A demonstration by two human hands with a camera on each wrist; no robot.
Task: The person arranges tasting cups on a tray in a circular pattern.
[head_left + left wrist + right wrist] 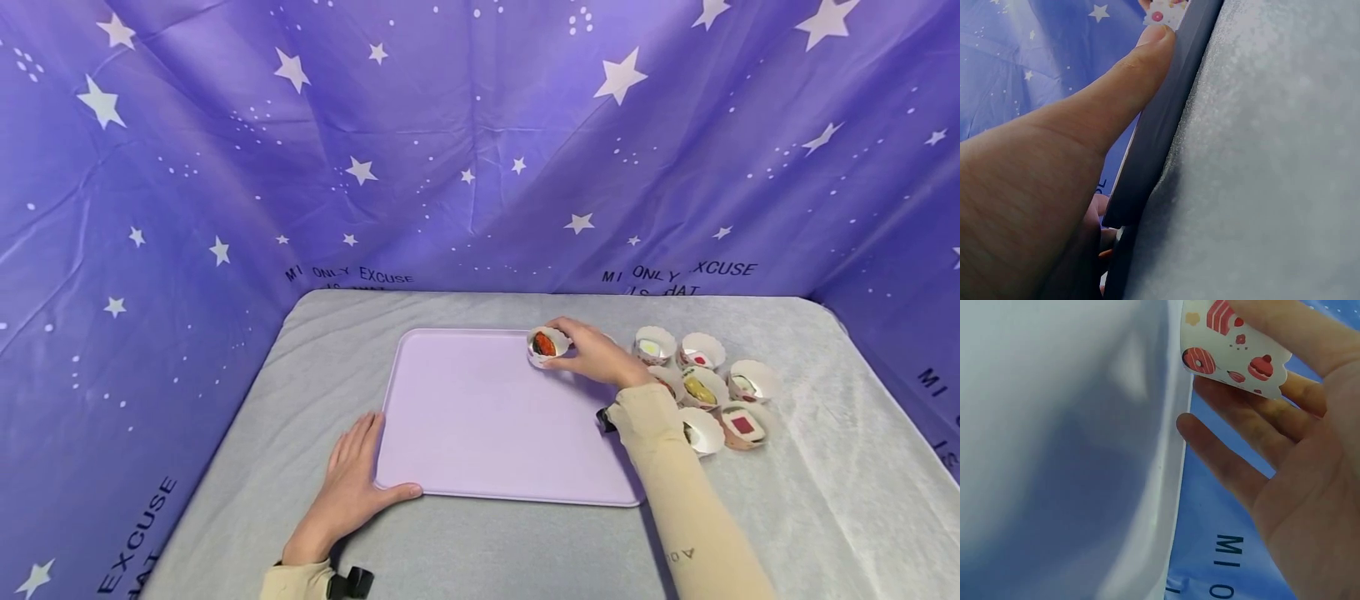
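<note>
- Right hand (596,354): grasping a small white scalloped paper cup printed with pink sweets (1229,353), thumb on one side, fingers on the other; a red-and-dark food-like piece (543,343) sits inside it.
- Where that cup is: by the far edge of the flat lilac rectangular tray (495,417), right of that edge's middle, upright. I can't tell from here if its base touches.
- Left hand (356,483): not clenched, fingers stretched along the tray's left edge, thumb on its near edge, at the near left corner. Looks like steadying to me.
- Tray lies on the grey cloth-covered counter (450,550).
- Seven similar paper cups (716,379) bunched on the counter past the tray's right edge, all with something inside; the right forearm partly blocks my view of some.
- Step, my guess: one cup being handled at the tray's far edge; setting down or picking up, can't tell.
- Next move, if it's setting down: keep cup level, seat base, loosen fingers without tipping it, left hand keeping tray from sliding.
</note>
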